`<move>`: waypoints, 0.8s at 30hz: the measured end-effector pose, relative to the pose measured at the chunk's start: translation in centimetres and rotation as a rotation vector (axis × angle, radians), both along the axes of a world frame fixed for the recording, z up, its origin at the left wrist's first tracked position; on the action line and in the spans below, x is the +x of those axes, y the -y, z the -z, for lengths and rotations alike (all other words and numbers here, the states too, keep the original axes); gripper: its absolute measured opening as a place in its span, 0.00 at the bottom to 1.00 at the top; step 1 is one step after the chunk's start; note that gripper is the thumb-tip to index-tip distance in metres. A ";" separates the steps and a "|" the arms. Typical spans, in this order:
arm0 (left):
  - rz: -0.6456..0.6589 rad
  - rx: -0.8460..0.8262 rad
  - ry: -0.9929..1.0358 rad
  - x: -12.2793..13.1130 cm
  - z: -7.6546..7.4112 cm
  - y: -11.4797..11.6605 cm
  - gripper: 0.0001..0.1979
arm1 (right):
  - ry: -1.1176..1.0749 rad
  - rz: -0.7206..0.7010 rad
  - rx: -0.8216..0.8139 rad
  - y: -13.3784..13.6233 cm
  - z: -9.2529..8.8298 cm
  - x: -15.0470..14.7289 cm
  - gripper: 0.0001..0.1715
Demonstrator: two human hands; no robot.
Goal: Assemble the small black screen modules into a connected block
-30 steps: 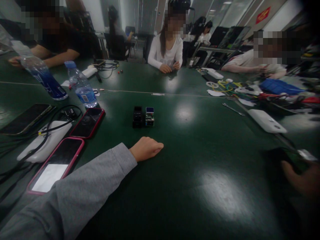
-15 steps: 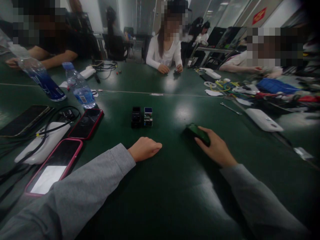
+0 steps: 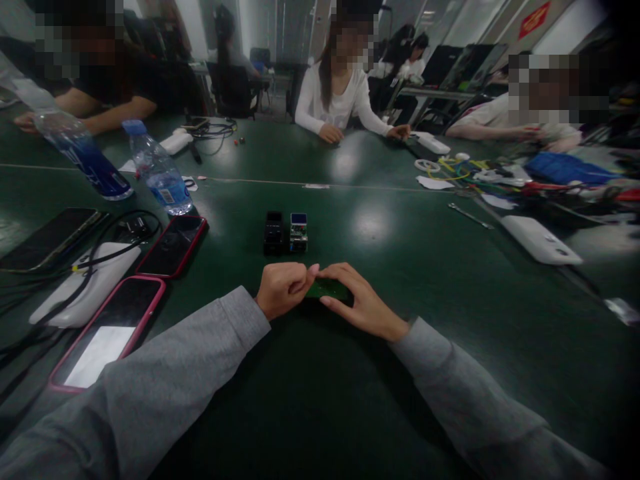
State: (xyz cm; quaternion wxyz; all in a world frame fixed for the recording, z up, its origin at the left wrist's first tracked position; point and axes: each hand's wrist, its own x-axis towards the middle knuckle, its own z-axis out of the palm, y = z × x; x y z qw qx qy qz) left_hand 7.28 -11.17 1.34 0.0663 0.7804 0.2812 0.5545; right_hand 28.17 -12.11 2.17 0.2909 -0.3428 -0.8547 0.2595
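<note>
Low over the table, my right hand [image 3: 365, 303] grips a flat green piece [image 3: 327, 289] that looks like a circuit board, thumb on the near side and fingers on the far side. My left hand [image 3: 285, 287] is curled closed at its left end, thumb tip close to my right fingertips. Whatever the left fingers may hold is hidden. Just beyond my hands stand a small black boxy device [image 3: 273, 233] and, beside it, a small open module [image 3: 299, 233] with a dark screen and bare electronics.
On the left lie a pink-framed phone [image 3: 113, 327], a red-edged phone [image 3: 173, 247], a white power bank [image 3: 85, 283] and cables, with a plastic bottle [image 3: 160, 173] behind. A wrench [image 3: 470, 215] and another white power bank [image 3: 541, 240] lie right. Co-workers sit opposite.
My right hand has brought the green piece left and nearer, up to my left hand. The left hand has turned slightly. A co-worker opposite has reached sideways toward the right.
</note>
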 end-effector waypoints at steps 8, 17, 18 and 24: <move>-0.057 -0.337 0.136 0.1 0.6 -0.8 0.25 | -0.237 -0.016 -0.244 1.2 -0.4 -0.8 0.16; 0.240 -0.895 -0.019 -0.6 1.1 -2.3 0.23 | -0.447 0.034 -0.546 1.9 -0.1 -0.9 0.16; 0.252 -0.898 -0.052 -0.6 1.1 -2.3 0.23 | -0.468 0.025 -0.575 2.1 -0.1 -1.0 0.16; 0.175 -0.814 -0.337 -0.4 0.9 -2.0 0.18 | -0.443 -0.006 -0.550 2.7 -0.2 -1.8 0.16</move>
